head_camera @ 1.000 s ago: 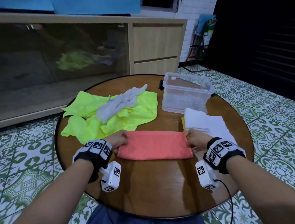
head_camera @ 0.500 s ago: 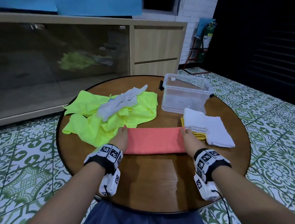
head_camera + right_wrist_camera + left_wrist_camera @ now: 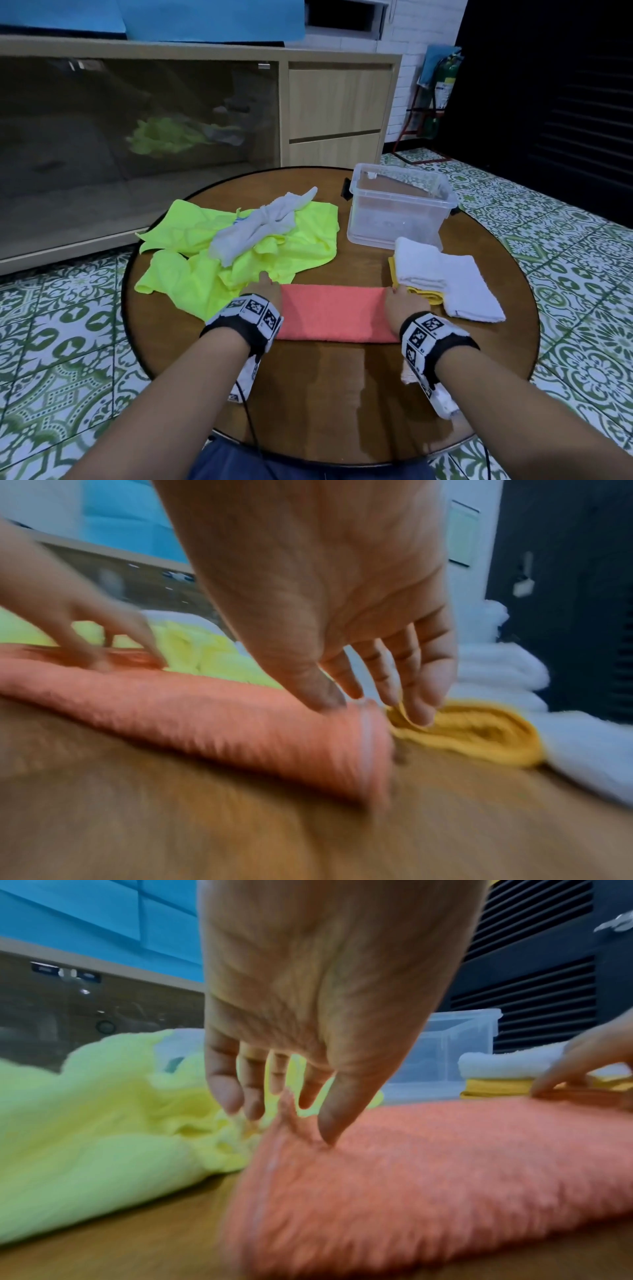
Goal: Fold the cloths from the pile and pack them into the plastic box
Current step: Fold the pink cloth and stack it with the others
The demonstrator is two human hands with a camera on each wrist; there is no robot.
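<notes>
A coral cloth point(image 3: 332, 313), folded into a long strip, lies across the round wooden table point(image 3: 342, 394). My left hand point(image 3: 269, 286) is at its left end with straight fingers, the thumb point(image 3: 329, 1134) touching the cloth point(image 3: 428, 1177). At its right end is my right hand point(image 3: 399, 298), thumb on the cloth point(image 3: 222, 718) and fingertips point(image 3: 418, 718) on a folded yellow cloth point(image 3: 479, 734). The pile of neon yellow cloths point(image 3: 239, 260) with a white cloth point(image 3: 260, 226) on top lies at back left. The clear plastic box point(image 3: 400, 200) stands open at back right.
A folded white towel point(image 3: 445, 274) lies on the yellow cloth point(image 3: 424, 294) between the box and my right hand. A wooden cabinet point(image 3: 335, 102) with a dark glass front stands behind the table. Patterned floor tiles surround the table.
Both hands carried the cloth's near edge away from me over its far edge, then let go. They now lie with straight fingers at the ends of the narrower strip.
</notes>
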